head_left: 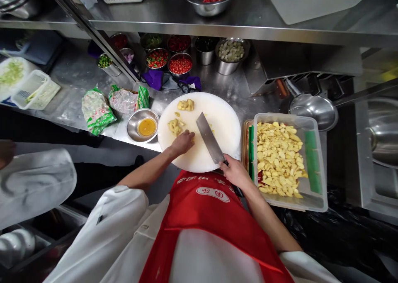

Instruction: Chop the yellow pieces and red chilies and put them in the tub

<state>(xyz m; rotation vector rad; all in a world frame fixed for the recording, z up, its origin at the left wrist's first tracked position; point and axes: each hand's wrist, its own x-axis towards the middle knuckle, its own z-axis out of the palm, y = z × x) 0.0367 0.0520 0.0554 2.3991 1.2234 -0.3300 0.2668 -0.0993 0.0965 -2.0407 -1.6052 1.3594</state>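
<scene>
My right hand [234,171] is wrapped round the handle of a cleaver [210,140], whose broad blade lies slanting over the round white cutting board [199,158]. On the left part of the board, my left hand [184,142] has its fingers closed on a small yellowish piece, probably ginger, mostly hidden under the fingers. Just above that hand sits a knobbly ginger piece [175,126], and a second ginger root [185,105] lies near the board's top edge. Small yellow bits show beside the blade.
Right of the board stands a clear bin [321,171] of yellow slices [280,158]. A bowl [133,127] with orange liquid and plastic bags [97,111] are at left. Behind are several ingredient pots under a steel shelf [217,30]. Another person's white clothing [37,183] shows at far left.
</scene>
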